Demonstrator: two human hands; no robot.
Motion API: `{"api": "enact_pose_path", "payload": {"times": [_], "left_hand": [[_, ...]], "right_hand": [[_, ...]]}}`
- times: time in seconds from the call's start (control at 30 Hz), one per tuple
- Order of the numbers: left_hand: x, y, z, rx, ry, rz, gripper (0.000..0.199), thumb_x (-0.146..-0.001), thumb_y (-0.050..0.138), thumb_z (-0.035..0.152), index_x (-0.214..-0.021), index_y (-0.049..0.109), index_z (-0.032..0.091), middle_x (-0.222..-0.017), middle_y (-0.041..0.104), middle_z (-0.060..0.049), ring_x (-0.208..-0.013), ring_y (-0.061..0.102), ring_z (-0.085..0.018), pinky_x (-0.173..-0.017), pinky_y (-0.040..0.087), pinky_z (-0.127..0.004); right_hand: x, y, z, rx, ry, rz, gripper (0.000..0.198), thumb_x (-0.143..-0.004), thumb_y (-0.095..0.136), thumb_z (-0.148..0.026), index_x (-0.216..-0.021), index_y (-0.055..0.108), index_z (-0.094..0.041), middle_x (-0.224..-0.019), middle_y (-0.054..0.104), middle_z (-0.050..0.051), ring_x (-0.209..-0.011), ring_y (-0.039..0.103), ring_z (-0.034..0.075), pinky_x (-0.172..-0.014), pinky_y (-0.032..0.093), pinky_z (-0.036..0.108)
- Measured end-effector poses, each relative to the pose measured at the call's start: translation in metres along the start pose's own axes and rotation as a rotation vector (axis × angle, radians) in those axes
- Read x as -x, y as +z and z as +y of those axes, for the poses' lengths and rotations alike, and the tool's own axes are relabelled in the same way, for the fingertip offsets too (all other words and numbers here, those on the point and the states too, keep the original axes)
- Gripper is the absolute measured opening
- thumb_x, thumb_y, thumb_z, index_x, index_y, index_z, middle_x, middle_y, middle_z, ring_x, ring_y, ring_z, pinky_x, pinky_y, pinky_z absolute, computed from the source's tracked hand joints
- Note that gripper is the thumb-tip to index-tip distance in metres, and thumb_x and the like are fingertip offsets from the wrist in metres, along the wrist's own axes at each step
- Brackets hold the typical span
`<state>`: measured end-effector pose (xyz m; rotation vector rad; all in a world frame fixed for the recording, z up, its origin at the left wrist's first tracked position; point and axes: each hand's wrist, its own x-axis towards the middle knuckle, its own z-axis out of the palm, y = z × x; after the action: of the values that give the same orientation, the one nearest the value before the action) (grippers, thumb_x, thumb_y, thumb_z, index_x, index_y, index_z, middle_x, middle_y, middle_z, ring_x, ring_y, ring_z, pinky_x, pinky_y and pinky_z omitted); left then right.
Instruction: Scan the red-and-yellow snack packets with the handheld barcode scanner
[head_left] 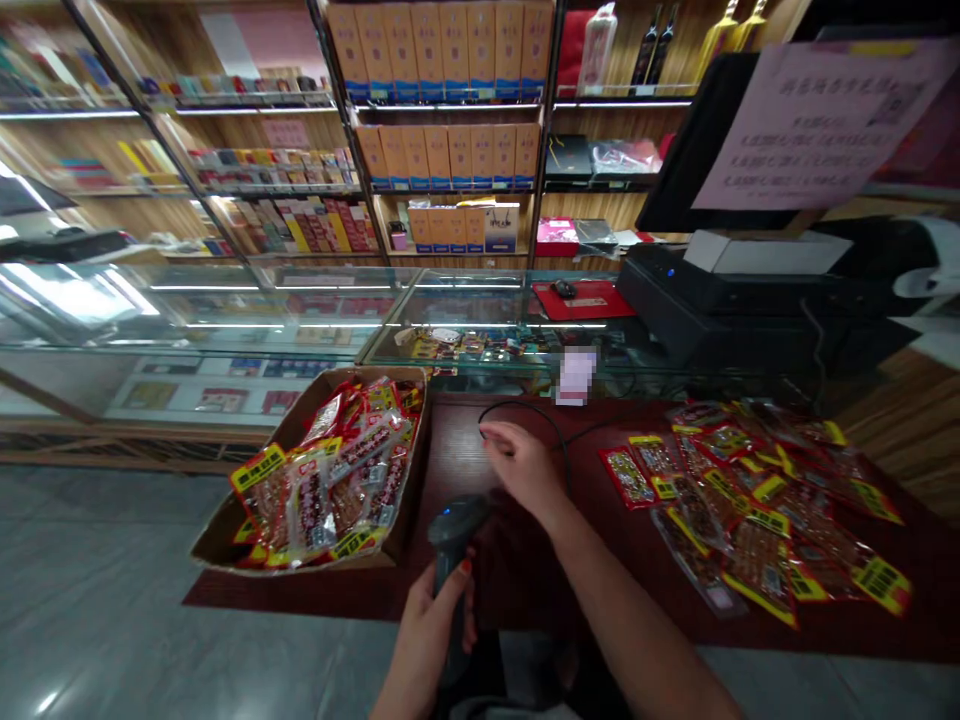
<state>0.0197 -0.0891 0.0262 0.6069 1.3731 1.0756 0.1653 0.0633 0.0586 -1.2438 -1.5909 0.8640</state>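
Note:
In my left hand (pixel 431 620) is a dark handheld barcode scanner (pixel 452 530), gripped by its handle, with a small blue light on its head. My right hand (pixel 525 468) is over the middle of the dark red table, fingers curled in. A thin black cable (pixel 525 405) loops up from its fingertips and passes behind the hand. To the left stands an open cardboard box (pixel 409 500) full of red and yellow snack packets (pixel 330 480). More snack packets (pixel 757 535) lie in a loose heap on the right of the table.
A glass display counter (pixel 300 335) runs behind the dark red table (pixel 517 590). On it sit a computer mouse (pixel 564 289) on a red mat and a dark monitor (pixel 697 140) with a paper notice (pixel 817 130). Shelves of orange boxes (pixel 450 50) line the back wall.

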Motion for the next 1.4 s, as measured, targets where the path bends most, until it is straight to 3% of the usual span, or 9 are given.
{"api": "enact_pose_path", "payload": {"times": [0.1,0.17,0.3,0.43,0.63,0.83,0.97,1.13,1.4], "left_hand": [[-0.004,0.002,0.003,-0.005,-0.006,-0.016,0.062,-0.067,0.079,0.063,-0.104,0.065,0.015,-0.055,0.057,0.007,-0.036,0.049,-0.009,-0.034,0.037,-0.019],[-0.005,0.006,0.008,-0.024,0.007,-0.041,0.06,-0.07,0.078,0.061,-0.105,0.065,0.014,-0.055,0.056,0.007,-0.037,0.05,-0.009,-0.035,0.038,-0.019],[-0.003,0.021,0.016,-0.058,0.039,-0.086,0.061,-0.07,0.078,0.062,-0.104,0.065,0.014,-0.054,0.056,0.007,-0.037,0.049,-0.009,-0.035,0.038,-0.02],[0.002,0.028,0.014,-0.116,0.055,-0.128,0.065,-0.072,0.075,0.068,-0.105,0.065,0.013,-0.05,0.053,0.008,-0.036,0.047,-0.009,-0.036,0.038,-0.02],[0.008,0.022,0.015,-0.174,0.077,-0.157,0.068,-0.074,0.071,0.071,-0.107,0.064,0.012,-0.047,0.05,0.009,-0.035,0.043,-0.009,-0.037,0.035,-0.02],[0.016,0.024,0.025,-0.304,0.138,-0.25,0.045,-0.08,0.071,0.058,-0.092,0.064,0.015,-0.048,0.05,0.008,-0.04,0.044,-0.01,-0.042,0.037,-0.02],[0.018,0.027,0.025,-0.367,0.154,-0.307,0.035,-0.083,0.069,0.051,-0.091,0.063,0.017,-0.051,0.047,0.008,-0.041,0.045,-0.01,-0.043,0.037,-0.02],[0.019,0.03,0.027,-0.431,0.15,-0.327,0.028,-0.085,0.066,0.043,-0.093,0.064,0.017,-0.052,0.049,0.007,-0.043,0.046,-0.011,-0.043,0.037,-0.021],[0.022,0.035,0.032,-0.458,0.166,-0.354,0.015,-0.083,0.066,0.031,-0.088,0.066,0.017,-0.056,0.051,0.006,-0.046,0.047,-0.011,-0.045,0.037,-0.02]], "right_hand": [[0.022,-0.089,0.049,0.305,0.144,0.241,0.032,-0.089,0.055,-0.029,-0.114,0.076,-0.023,-0.125,0.073,0.013,-0.126,0.06,0.032,-0.117,0.035,0.055],[0.034,-0.132,0.073,0.464,0.235,0.324,0.03,-0.088,0.057,-0.028,-0.11,0.077,-0.02,-0.121,0.073,0.018,-0.129,0.057,0.037,-0.117,0.03,0.058],[0.048,-0.161,0.1,0.643,0.385,0.335,0.027,-0.081,0.071,-0.027,-0.106,0.077,-0.02,-0.109,0.077,0.022,-0.123,0.061,0.043,-0.109,0.036,0.059],[0.041,-0.162,0.117,0.639,0.482,0.271,0.043,-0.076,0.083,-0.02,-0.117,0.071,-0.014,-0.113,0.074,0.022,-0.118,0.064,0.041,-0.102,0.044,0.057],[0.024,-0.163,0.128,0.328,0.51,0.199,0.027,-0.098,0.067,-0.036,-0.12,0.067,-0.02,-0.127,0.068,0.006,-0.108,0.068,0.023,-0.094,0.057,0.045],[0.039,-0.097,0.126,-0.17,0.398,0.32,0.031,-0.1,0.064,-0.041,-0.12,0.067,-0.017,-0.115,0.073,0.006,-0.095,0.073,0.02,-0.084,0.061,0.04],[0.049,-0.064,0.127,-0.326,0.352,0.403,0.029,-0.098,0.067,-0.042,-0.11,0.071,-0.016,-0.104,0.076,0.004,-0.088,0.073,0.018,-0.081,0.061,0.038],[0.047,-0.067,0.128,-0.359,0.285,0.4,0.027,-0.096,0.07,-0.041,-0.105,0.072,-0.016,-0.101,0.076,0.002,-0.089,0.073,0.019,-0.084,0.059,0.039],[0.047,-0.073,0.131,-0.406,0.303,0.436,0.026,-0.098,0.068,-0.039,-0.109,0.07,-0.016,-0.105,0.074,0.003,-0.089,0.072,0.018,-0.082,0.06,0.038]]}}
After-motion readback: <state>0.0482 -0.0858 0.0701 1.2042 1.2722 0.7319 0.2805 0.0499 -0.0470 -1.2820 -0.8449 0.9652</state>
